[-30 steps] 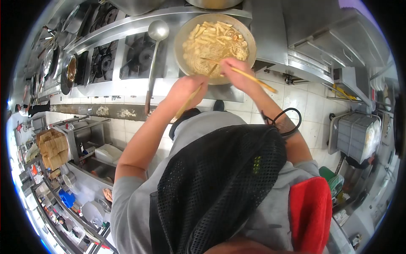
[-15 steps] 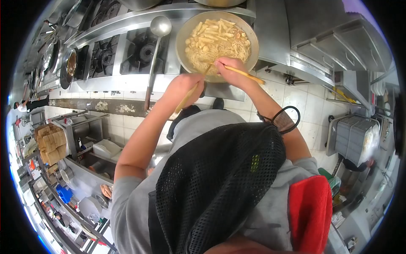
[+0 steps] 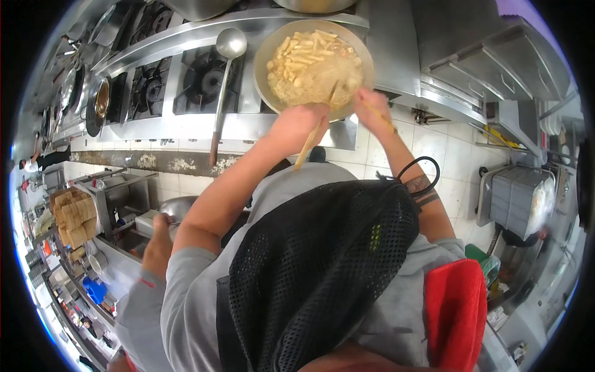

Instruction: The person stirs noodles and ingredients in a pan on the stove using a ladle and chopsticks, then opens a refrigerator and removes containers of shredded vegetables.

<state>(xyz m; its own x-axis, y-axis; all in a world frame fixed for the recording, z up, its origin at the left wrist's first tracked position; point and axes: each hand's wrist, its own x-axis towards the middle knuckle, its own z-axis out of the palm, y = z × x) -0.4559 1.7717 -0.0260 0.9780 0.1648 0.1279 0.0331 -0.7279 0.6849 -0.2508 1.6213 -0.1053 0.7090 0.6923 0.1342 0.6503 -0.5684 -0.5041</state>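
A wide metal pan (image 3: 260,74) of noodles (image 3: 288,90) topped with pale cut strips (image 3: 310,49) sits on the stove in front of me; steam blurs its right side. At the near rim, my left hand (image 3: 304,127) is closed round a long wooden-handled utensil (image 3: 308,146), whose thin tip reaches into the food. My right hand (image 3: 374,111) is closed on a second wooden-handled utensil (image 3: 392,127) at the pan's right edge. That hand is smeared by motion, and its utensil's working end is lost in the steam. Neither utensil's head shows clearly.
A long-handled ladle (image 3: 230,46) lies left of the pan, beside a gas burner (image 3: 204,80). Behind my left arm, another person's hand (image 3: 158,248) is near a metal bowl (image 3: 178,209). A steel counter (image 3: 396,56) stands right of the stove; a grey crate (image 3: 517,198) is further right.
My left hand has moved right along the near rim, and my right hand has swung right to the pan's edge. More steam rises. Another person has come into view at left.
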